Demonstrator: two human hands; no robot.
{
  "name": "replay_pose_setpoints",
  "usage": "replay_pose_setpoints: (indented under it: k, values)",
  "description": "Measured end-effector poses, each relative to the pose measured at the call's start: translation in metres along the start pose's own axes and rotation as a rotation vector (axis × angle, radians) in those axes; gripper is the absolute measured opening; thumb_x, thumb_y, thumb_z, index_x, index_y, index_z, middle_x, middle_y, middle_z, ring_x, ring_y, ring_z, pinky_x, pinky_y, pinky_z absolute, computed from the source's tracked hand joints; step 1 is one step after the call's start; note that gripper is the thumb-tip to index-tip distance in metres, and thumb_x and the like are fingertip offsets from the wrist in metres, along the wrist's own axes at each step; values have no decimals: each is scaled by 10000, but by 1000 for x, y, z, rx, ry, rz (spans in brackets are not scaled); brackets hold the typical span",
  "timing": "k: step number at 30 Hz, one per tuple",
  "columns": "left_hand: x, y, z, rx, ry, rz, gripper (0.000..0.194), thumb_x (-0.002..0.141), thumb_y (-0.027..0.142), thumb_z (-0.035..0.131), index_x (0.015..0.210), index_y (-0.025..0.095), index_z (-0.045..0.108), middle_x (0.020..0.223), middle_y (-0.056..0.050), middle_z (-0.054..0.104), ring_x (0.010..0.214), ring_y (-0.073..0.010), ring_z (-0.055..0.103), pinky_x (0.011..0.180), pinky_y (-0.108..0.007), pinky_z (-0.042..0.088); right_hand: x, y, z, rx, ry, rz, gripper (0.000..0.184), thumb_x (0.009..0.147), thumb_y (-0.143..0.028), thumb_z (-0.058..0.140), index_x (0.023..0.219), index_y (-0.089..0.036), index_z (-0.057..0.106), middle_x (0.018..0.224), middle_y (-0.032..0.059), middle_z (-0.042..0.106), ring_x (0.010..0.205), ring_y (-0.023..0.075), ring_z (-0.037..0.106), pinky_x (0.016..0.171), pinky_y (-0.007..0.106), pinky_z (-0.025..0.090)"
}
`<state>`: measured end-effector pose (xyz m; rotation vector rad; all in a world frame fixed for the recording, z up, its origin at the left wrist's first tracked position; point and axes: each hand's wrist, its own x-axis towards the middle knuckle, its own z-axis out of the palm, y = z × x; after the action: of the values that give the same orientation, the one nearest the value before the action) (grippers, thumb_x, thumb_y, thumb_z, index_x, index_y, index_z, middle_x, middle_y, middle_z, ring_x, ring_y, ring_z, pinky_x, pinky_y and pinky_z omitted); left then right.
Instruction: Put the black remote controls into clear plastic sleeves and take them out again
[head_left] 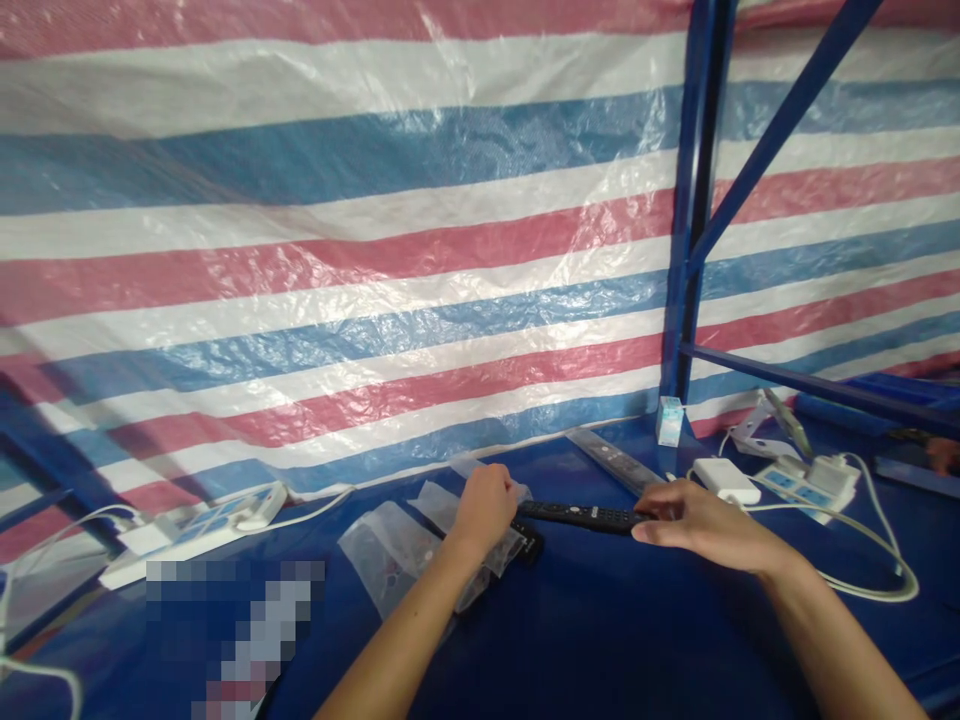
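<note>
A black remote control (577, 515) lies level between my two hands, its buttons facing up. My right hand (694, 525) pinches its right end between thumb and fingers. At its other end, my left hand (486, 505) is closed, with a clear plastic bag (523, 492) showing at its fingers. How much of the remote's left end sits in the plastic is hidden. Below my left hand, another black remote (531, 545) rests on the blue table (600, 640), partly covered by plastic. Crumpled clear bags (390, 550) lie to the left of it.
A bagged remote (611, 460) lies farther back. A small light-blue box (669, 422) stands by the blue post (686, 250). Power strips with cables are at left (202, 530) and right (810, 485), with a white adapter (726, 480). Striped sheeting (337, 250) hangs behind.
</note>
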<state>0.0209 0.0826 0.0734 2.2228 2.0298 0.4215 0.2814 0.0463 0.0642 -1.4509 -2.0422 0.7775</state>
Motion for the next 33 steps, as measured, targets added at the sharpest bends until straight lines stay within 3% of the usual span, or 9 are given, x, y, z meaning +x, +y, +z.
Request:
replay_pose_setpoints:
  k: [9,15,25,27,29,33]
  values:
    - [-6,0,13,68,-28,63,220,898,150,440,862,134,656,869,-101,684,835,-199,632,745,-294,413,7,6,16,13,14,37,376,696,-538,616,714,-176,715,681,22,620,685,189,563,588,269,387]
    - [-12,1,22,101,-37,113,281,923,123,359,878,136,637,904,-108,671,860,-200,626,764,-299,419,9,-1,25,1,41,6,333,702,-493,619,611,-176,672,617,10,592,615,167,537,546,264,365]
    - [-24,33,36,41,-48,305,227,890,80,381,882,163,592,895,-70,635,822,-177,592,737,-281,395,19,-12,65,-122,208,31,332,735,-486,595,595,-189,640,670,18,619,615,152,554,541,251,356]
    - [-26,36,40,27,-44,310,215,884,81,391,862,164,588,880,-66,629,807,-175,586,717,-277,388,21,-8,66,-118,171,-8,368,747,-517,585,602,-183,639,653,13,605,608,147,536,548,251,349]
    - [-27,36,42,-4,-32,302,234,889,75,372,846,163,584,860,-62,627,796,-173,582,707,-274,384,22,0,61,-59,47,-80,389,759,-538,582,639,-175,655,626,-3,586,599,137,520,550,244,342]
    - [-29,32,42,-113,-13,303,261,905,85,352,813,171,580,828,-44,631,788,-161,580,712,-265,384,23,15,47,86,-116,-104,312,771,-467,599,748,-169,691,651,-20,600,619,125,523,574,223,358]
